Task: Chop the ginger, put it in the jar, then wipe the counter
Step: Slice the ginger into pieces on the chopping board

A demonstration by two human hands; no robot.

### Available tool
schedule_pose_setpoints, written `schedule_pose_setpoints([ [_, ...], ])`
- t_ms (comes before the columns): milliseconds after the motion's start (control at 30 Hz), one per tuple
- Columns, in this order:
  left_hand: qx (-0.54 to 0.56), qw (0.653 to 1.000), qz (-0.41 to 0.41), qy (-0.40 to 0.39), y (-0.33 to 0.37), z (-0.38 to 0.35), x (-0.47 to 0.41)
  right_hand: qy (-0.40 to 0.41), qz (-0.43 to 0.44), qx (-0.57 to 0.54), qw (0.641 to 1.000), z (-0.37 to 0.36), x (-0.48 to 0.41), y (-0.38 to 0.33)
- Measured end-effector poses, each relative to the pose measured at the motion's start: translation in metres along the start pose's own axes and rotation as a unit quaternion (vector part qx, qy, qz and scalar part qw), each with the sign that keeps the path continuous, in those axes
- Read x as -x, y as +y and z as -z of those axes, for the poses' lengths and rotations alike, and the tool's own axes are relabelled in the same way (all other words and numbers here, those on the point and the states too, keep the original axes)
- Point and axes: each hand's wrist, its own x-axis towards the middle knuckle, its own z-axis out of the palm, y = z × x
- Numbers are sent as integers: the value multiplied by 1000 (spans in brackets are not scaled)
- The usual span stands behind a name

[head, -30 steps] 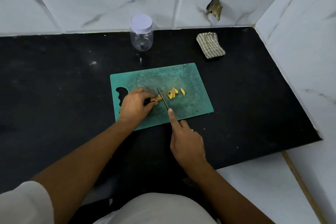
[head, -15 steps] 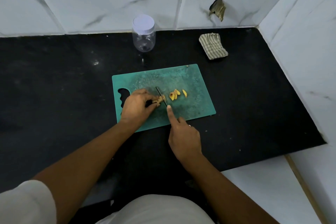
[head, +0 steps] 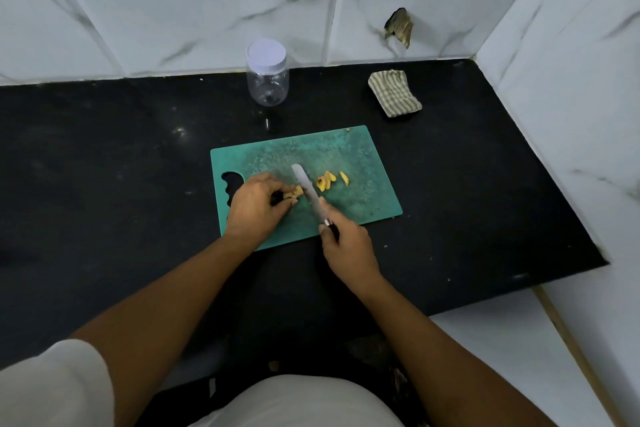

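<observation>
A green cutting board [head: 367, 198] lies on the black counter [head: 104, 166]. My left hand [head: 256, 206] pinches a piece of ginger [head: 294, 191] on the board. My right hand [head: 346, 246] grips the dark handle of a knife [head: 306, 185], whose blade lies tilted beside the ginger piece, on its right. Several yellow ginger slices [head: 327, 180] lie right of the blade. A clear plastic jar [head: 267, 74] with a white lid stands upright behind the board, near the wall. A folded striped cloth [head: 394, 94] rests at the back right of the counter.
White marble tiles form the back wall and the right side wall [head: 571, 97]. A brown scrap [head: 400, 28] sticks to the back wall above the cloth. The counter's front edge [head: 519, 288] drops off at the lower right.
My right hand drew back along the knife; the forefinger that lay on the blade's spine now sits at the handle. The blade has turned so its flat shows. My left hand barely moved.
</observation>
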Motion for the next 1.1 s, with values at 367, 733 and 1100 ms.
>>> schedule_pose_setpoints([
  [367, 4, 1000, -1, -11, -6, 3, 3, 29, 35, -13, 999, 25, 9, 2],
  [733, -29, 1000, -5, 10, -4, 1, 3, 0, 106, 263, 959, 12, 41, -17],
  [1100, 0, 1000, 7, 18, -5, 0, 3, -23, 71, 370, 926, 6, 43, -17],
])
